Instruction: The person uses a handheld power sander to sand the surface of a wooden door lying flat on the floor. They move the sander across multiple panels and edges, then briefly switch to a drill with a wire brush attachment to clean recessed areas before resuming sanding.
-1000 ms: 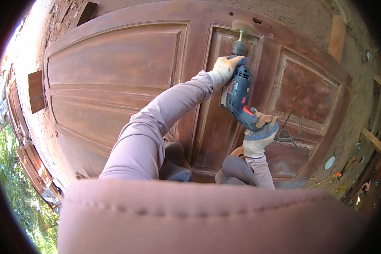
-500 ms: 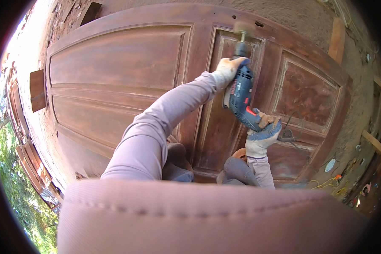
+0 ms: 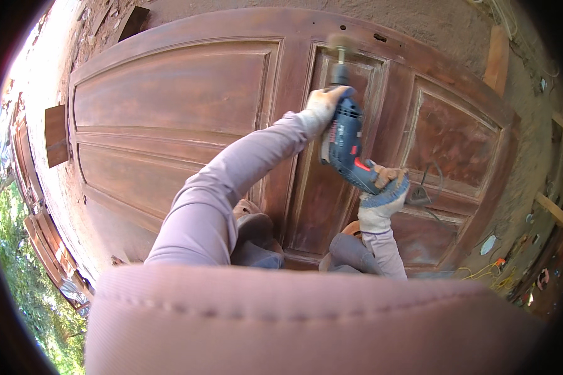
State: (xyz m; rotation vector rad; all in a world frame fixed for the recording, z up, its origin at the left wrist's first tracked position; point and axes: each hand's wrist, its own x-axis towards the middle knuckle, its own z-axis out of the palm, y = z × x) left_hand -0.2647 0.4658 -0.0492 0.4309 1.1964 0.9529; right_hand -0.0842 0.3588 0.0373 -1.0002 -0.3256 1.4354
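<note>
A blue power drill [image 3: 346, 134] with red controls hangs over the wooden door [image 3: 231, 134]. My gloved left hand [image 3: 326, 104] wraps round its front part, just behind the chuck. The rear handle sits in the grip of my gloved right hand [image 3: 385, 195], its fingers curled round it. In the chuck is a spinning brush wheel [image 3: 341, 42], smeared by motion, at the top edge of a narrow recessed panel. The door is reddish brown, with raised mouldings that look paler and worn along their edges.
Bare soil surrounds the door. Wooden pieces lie at its left [image 3: 57, 135] and upper right [image 3: 497, 60]. A dark cord [image 3: 433, 187] trails by my right hand. Yellow wire [image 3: 478, 272] lies at the lower right. My knees [image 3: 351, 253] are at the door's near side.
Both my hands have shifted the drill a little to the left, and its brush has moved left along the panel's top edge. My grip stays the same.
</note>
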